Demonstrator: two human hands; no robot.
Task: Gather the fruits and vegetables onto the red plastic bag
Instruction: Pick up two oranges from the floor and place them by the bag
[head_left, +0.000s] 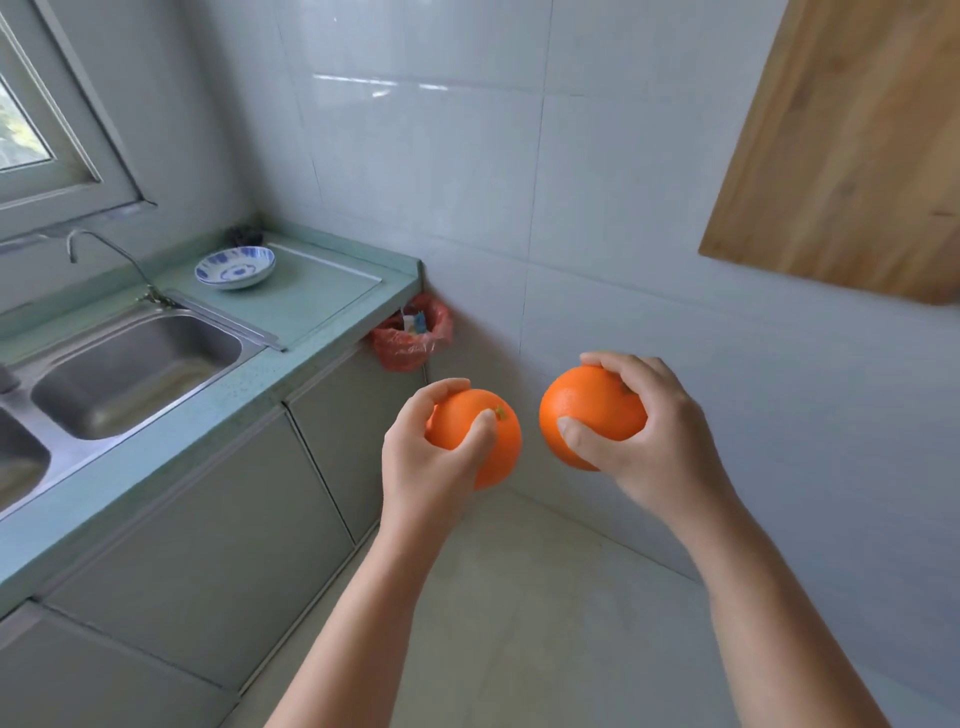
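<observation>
**Both hands loaded, one orange each, held in the air**

Left hand (434, 457): fingers curled around an orange (480, 436), thumb across its front face. A small green stem nub shows at the fruit's upper right. Grip closed on the fruit.

Right hand (644, 431): wrapped around a second orange (582, 410), fingers over the top, thumb pressed on the lower front. Grip closed on the fruit.

The two oranges sit side by side at about the same height, near each other but apart, a clear gap between them. Both are held above the pale floor (545, 623), in front of a tiled wall (467, 156). Bare forearms enter from the bottom edge.

Left of the hands: a green-topped table (322, 301) over grey cabinet doors (208, 545), with a steel double sink (130, 374) and a thin curved tap (98, 249). A blue-and-white dish (235, 266) rests on the table near the corner.

Beyond the table's far end, on the floor in the corner, stands a bin lined with a red plastic bag (410, 338); some scrap shows inside, too small to identify.

Upper right: a wooden board (852, 145) against the wall. Upper left: a window frame (62, 156).
</observation>
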